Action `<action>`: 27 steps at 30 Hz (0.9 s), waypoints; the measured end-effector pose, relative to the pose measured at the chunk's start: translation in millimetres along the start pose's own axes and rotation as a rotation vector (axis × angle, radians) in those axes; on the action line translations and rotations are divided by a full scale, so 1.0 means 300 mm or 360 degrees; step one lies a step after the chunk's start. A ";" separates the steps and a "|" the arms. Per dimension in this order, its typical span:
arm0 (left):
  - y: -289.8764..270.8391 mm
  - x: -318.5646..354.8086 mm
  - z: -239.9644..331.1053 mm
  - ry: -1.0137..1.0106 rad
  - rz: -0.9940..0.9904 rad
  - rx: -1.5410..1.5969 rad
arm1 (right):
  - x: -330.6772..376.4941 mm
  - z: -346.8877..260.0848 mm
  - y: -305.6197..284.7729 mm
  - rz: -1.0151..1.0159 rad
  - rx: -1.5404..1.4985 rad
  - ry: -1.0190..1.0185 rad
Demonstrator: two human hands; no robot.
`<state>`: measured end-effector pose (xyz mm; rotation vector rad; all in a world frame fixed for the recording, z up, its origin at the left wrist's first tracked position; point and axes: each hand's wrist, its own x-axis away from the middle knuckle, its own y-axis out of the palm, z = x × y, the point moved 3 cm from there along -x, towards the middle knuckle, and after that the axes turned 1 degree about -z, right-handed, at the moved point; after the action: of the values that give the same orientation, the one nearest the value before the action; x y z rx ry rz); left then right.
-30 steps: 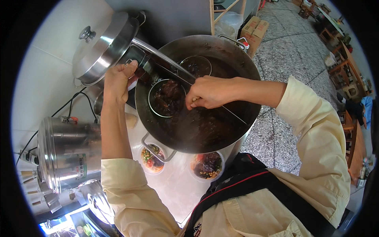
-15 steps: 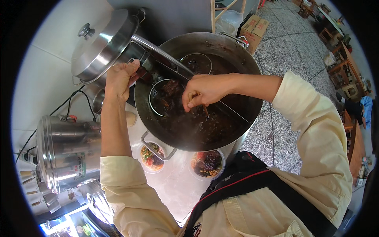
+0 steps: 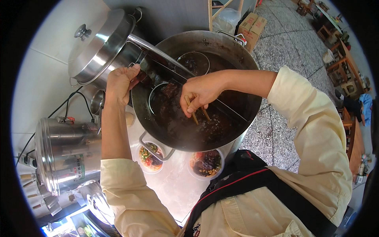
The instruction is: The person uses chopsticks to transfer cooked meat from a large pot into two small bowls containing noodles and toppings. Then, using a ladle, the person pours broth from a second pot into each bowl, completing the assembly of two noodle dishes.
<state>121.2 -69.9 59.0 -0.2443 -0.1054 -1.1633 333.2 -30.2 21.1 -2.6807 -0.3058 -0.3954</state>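
**Both hands at the big pot**

Right hand (image 3: 203,93) hangs over the middle of the big pot (image 3: 252,98), forearm coming in from 3 o'clock, wrist bent, knuckles up. Its fingers are pinched closed around a pair of chopsticks (image 3: 196,113); the tips point down toward 6 o'clock, into the dark broth (image 3: 185,126). Whether the tips hold anything cannot be told.

Left hand (image 3: 120,81) is at the pot's 9 o'clock rim, forearm rising nearly straight from the lower edge, elbow bent. Fingers curled closed on a dark handle (image 3: 138,78) that leads to a round wire strainer (image 3: 166,96). The strainer sits inside the pot, just left of the right hand, with dark food in it.

A second round ladle (image 3: 192,62) lies in the broth at 12 o'clock, its long metal handle (image 3: 158,51) running out over the rim toward 10 o'clock.

On the desk (image 3: 173,185), below the pot at 6 o'clock: two bowls, one with chopped green and red bits (image 3: 149,158), one with dark food (image 3: 206,164). A lidded steel pot (image 3: 98,45) stands at 10 o'clock, a steel urn (image 3: 65,152) at 8 o'clock.
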 end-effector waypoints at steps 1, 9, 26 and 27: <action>0.002 0.003 -0.001 -0.0010 -0.0002 -0.0014 | 0.001 0.003 -0.005 0.0029 0.0003 0.0026; 0.007 -0.002 -0.031 -0.0094 -0.0106 -0.0105 | -0.004 -0.013 0.000 -0.0091 0.0001 0.0034; 0.035 0.000 -0.057 -0.0096 -0.0199 -0.0137 | -0.007 0.014 0.025 -0.0103 -0.0141 0.0097; 0.035 -0.002 -0.060 -0.0108 -0.0220 -0.0141 | -0.005 0.017 0.027 -0.0073 -0.0134 0.0106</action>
<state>129.7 -69.7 39.9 -0.3593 -0.1322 -1.2987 335.0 -35.5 13.1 -2.7393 -0.3382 -0.5216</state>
